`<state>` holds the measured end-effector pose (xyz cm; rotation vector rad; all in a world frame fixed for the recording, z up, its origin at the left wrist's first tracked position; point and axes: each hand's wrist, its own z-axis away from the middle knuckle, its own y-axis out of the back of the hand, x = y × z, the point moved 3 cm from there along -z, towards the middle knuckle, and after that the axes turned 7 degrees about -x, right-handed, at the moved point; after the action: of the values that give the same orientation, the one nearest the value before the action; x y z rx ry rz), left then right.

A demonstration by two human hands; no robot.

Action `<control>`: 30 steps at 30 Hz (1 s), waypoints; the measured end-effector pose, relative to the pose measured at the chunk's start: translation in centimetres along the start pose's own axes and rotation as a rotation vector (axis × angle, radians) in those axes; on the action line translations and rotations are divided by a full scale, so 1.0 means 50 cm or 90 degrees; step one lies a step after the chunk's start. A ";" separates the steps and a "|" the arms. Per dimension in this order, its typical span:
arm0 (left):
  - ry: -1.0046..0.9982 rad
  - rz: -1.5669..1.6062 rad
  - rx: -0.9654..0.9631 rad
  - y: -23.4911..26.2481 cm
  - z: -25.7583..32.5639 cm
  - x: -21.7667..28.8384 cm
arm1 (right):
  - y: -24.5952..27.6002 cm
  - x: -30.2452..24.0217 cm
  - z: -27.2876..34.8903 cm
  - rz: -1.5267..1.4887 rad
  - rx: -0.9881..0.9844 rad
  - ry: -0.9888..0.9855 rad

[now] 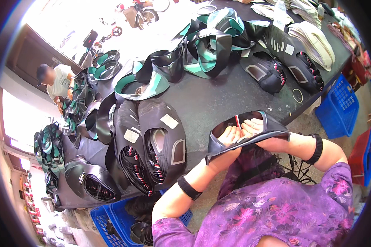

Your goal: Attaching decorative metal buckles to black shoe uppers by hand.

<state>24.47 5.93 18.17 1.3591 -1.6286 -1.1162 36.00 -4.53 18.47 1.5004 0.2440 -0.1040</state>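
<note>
A black shoe upper (273,128) with a small red-and-white tab is held up over the table's near edge. My left hand (230,136) grips its near rim, with the fingers curled over into the opening. Close beside it, my right hand (252,126) holds the same rim farther right, its fingers also inside. Both thumbs are hidden by the upper. Just left on the dark table (210,96) lie stacked black shoe uppers (175,136), nested tightly with pale labels on top.
Black-and-green curved pieces (208,53) spread across the far side. More stacked uppers (263,74) and folded pale cloth (311,43) lie at the right. Blue baskets (338,108) (111,224) stand beside and under the table. Another person (57,82) works at the far left.
</note>
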 end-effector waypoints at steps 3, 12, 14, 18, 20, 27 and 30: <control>0.008 -0.086 -0.012 0.000 -0.016 -0.007 | 0.026 -0.039 -0.002 0.424 0.103 0.122; -0.079 -0.070 0.028 0.043 -0.024 -0.004 | -0.015 0.012 -0.074 0.189 0.272 0.041; -0.064 0.067 0.074 0.093 -0.001 0.018 | -0.012 0.009 -0.073 0.213 0.313 0.041; 0.361 0.524 0.197 0.080 0.116 -0.014 | 0.054 -0.023 -0.049 -0.083 0.173 0.030; 0.329 0.815 0.278 0.082 0.125 -0.012 | 0.111 -0.072 -0.027 -0.161 0.145 0.095; 0.196 0.937 0.423 0.231 0.183 0.070 | 0.209 -0.226 -0.080 -0.439 0.141 0.335; 0.185 0.482 0.446 0.328 0.233 0.085 | 0.235 -0.282 -0.114 -0.463 0.138 0.362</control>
<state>7.21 4.73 29.31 1.0404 -2.1158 0.1087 24.30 0.82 32.77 1.5649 1.2663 -0.2889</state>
